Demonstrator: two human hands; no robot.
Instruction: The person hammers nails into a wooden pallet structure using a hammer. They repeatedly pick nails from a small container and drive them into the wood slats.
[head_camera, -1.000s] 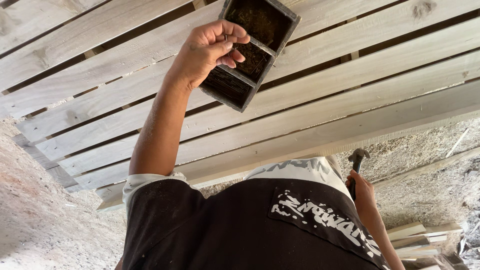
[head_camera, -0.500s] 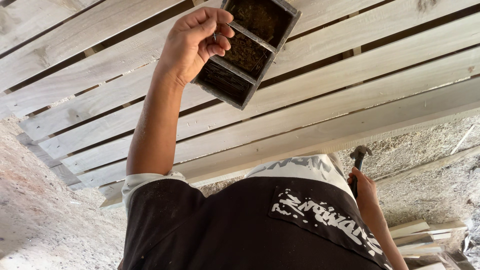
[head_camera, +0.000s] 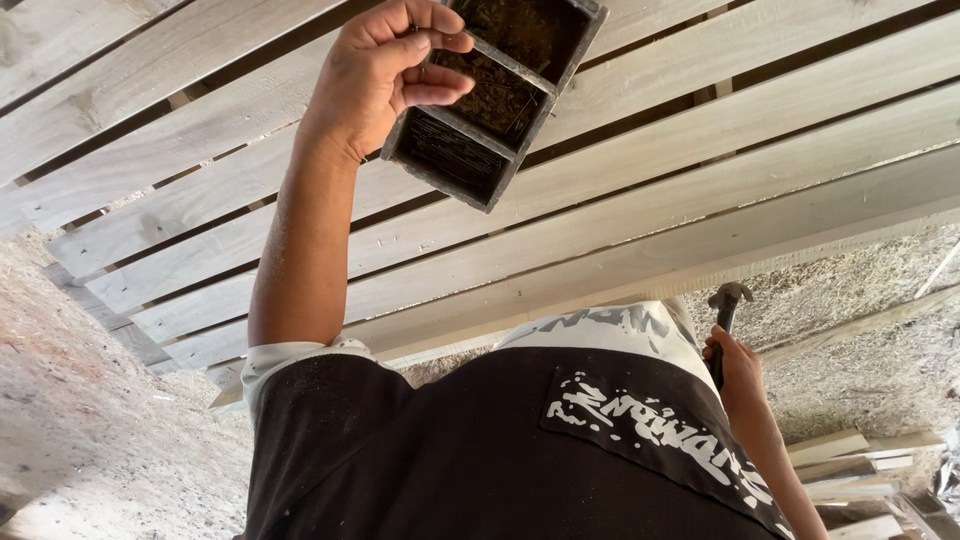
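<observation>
Dark three-compartment nail tray on pale slats, left hand over it

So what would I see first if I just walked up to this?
First you'd spot the left hand reaching up top to a dark box with three compartments, which sits on pale wooden slats. Low on the right, the right hand grips a hammer beside the person's black shirt.
</observation>
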